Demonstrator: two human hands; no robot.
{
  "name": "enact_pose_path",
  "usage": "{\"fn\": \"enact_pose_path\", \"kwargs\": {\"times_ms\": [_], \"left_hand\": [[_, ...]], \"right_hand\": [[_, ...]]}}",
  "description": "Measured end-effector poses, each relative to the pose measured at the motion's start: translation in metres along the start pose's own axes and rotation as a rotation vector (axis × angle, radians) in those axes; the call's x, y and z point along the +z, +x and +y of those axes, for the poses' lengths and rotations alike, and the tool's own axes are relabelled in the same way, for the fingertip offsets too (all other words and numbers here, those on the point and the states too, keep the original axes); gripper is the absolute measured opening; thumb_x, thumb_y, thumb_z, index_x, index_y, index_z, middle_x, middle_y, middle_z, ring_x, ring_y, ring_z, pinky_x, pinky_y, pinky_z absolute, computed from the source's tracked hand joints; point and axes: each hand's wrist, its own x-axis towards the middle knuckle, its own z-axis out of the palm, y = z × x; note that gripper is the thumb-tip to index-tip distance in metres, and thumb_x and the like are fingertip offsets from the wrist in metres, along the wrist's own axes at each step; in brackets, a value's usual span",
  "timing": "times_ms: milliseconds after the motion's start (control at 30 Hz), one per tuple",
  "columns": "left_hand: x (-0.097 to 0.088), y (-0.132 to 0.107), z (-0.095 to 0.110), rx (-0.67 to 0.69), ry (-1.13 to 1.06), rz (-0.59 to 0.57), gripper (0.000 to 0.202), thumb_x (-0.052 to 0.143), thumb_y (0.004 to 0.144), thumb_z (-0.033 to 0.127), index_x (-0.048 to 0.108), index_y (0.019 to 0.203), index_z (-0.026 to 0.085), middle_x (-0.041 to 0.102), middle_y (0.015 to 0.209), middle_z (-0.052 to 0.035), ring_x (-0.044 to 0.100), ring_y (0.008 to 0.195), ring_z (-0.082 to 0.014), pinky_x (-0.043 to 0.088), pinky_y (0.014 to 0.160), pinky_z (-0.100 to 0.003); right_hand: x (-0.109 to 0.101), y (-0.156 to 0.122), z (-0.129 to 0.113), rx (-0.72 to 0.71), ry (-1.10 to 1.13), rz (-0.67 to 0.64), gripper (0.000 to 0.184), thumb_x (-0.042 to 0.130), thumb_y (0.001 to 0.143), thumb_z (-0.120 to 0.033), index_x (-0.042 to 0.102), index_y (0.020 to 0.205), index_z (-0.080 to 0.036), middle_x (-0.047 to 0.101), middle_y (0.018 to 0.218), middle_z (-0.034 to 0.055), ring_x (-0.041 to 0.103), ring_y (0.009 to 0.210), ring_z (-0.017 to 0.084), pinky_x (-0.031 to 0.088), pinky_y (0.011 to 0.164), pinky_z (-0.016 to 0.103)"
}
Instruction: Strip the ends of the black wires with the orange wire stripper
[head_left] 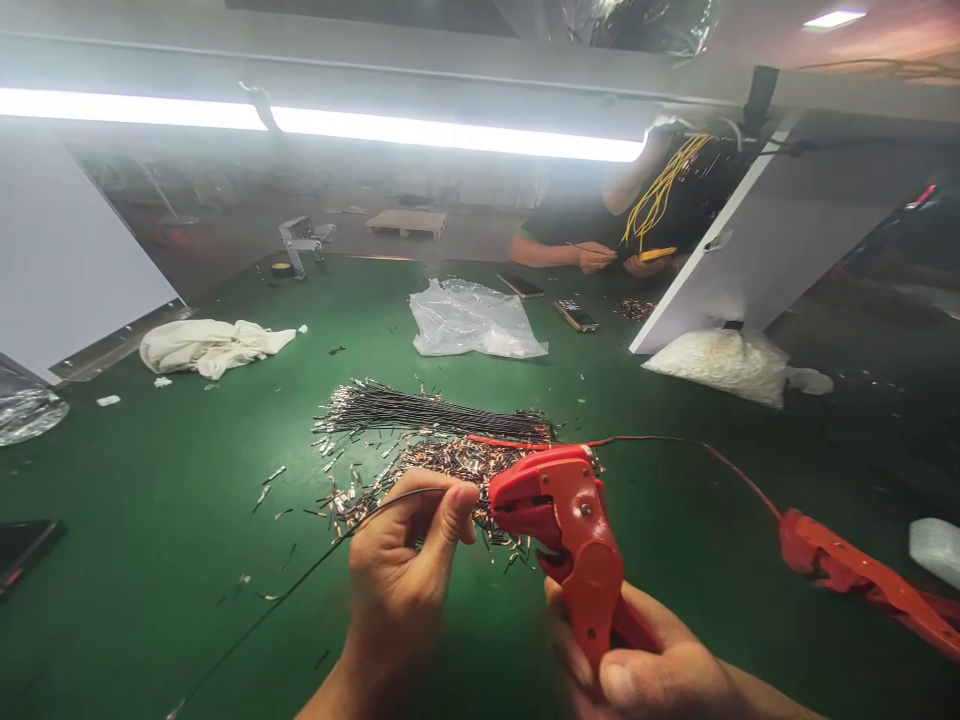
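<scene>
Between thumb and fingers, my left hand [412, 555] pinches a thin black wire [300, 582], which trails down to the lower left. The wire's near end is at the jaws of a red wire stripper [581, 545]; whether it sits inside them I cannot tell. My right hand [660, 660] is wrapped around the stripper's handles. Behind the tool's head lies a heap of short wire scraps [457, 460] in black and copper colours. Just beyond it is a bundle of black wires [435, 410], laid side by side across the table.
A second red tool [862, 570] lies at right. Farther back on the green table [187, 480] are a clear plastic bag [476, 318], a white cloth [214, 347], a stuffed white bag [724, 362] and phones [576, 316]. Across the table, a co-worker's hands [596, 257] handle yellow wires [664, 195].
</scene>
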Motion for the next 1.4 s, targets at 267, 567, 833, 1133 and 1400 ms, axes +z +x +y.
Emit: {"fn": "enact_pose_path", "kwargs": {"times_ms": [267, 567, 833, 1133, 1400], "left_hand": [[0.0, -0.001, -0.001, -0.026, -0.004, -0.015, 0.019, 0.061, 0.089, 0.03, 0.065, 0.073, 0.02, 0.058, 0.055, 0.0037, 0.048, 0.044, -0.0052, 0.036, 0.039, -0.016], [0.001, 0.0, -0.002, -0.069, 0.005, -0.015, 0.026, 0.062, 0.088, 0.033, 0.062, 0.066, 0.019, 0.054, 0.052, 0.0043, 0.045, 0.042, -0.0049, 0.034, 0.038, -0.016], [-0.001, 0.002, -0.001, -0.219, -0.138, -0.007, 0.035, 0.064, 0.086, 0.042, 0.055, 0.061, 0.018, 0.053, 0.049, 0.0033, 0.046, 0.045, -0.0072, 0.037, 0.041, -0.018], [0.004, 0.005, -0.002, -0.5, -0.337, -0.171, 0.044, 0.072, 0.076, 0.05, 0.049, 0.057, 0.018, 0.047, 0.04, 0.0053, 0.037, 0.036, -0.0048, 0.026, 0.034, -0.017], [0.021, -0.008, -0.006, -0.612, -0.347, -0.327, 0.046, 0.072, 0.075, 0.05, 0.047, 0.055, 0.018, 0.046, 0.039, 0.0057, 0.035, 0.033, -0.0033, 0.023, 0.032, -0.016]], "right_hand": [[0.002, -0.003, -0.003, 0.017, -0.069, 0.064, 0.044, 0.073, 0.075, -0.054, 0.051, 0.08, -0.016, 0.042, 0.058, -0.005, 0.038, 0.048, 0.007, 0.035, 0.05, 0.022], [0.006, -0.002, -0.003, -0.009, -0.024, 0.193, 0.04, 0.074, 0.076, -0.05, 0.051, 0.084, -0.018, 0.039, 0.057, -0.0067, 0.036, 0.047, 0.008, 0.036, 0.048, 0.022], [0.011, 0.0, -0.014, -0.018, -0.006, 0.028, 0.044, 0.067, 0.08, -0.051, 0.055, 0.097, -0.013, 0.057, 0.077, 0.0041, 0.051, 0.066, 0.013, 0.04, 0.062, 0.025], [0.002, 0.012, -0.032, -0.289, -0.358, 0.406, 0.027, 0.065, 0.087, -0.033, 0.06, 0.11, -0.02, 0.063, 0.099, 0.0066, 0.06, 0.083, 0.019, 0.045, 0.077, 0.035], [0.009, 0.02, -0.044, -0.299, -0.276, 0.396, 0.027, 0.069, 0.084, -0.028, 0.056, 0.105, -0.019, 0.062, 0.087, 0.003, 0.063, 0.079, 0.019, 0.05, 0.072, 0.035]]}}
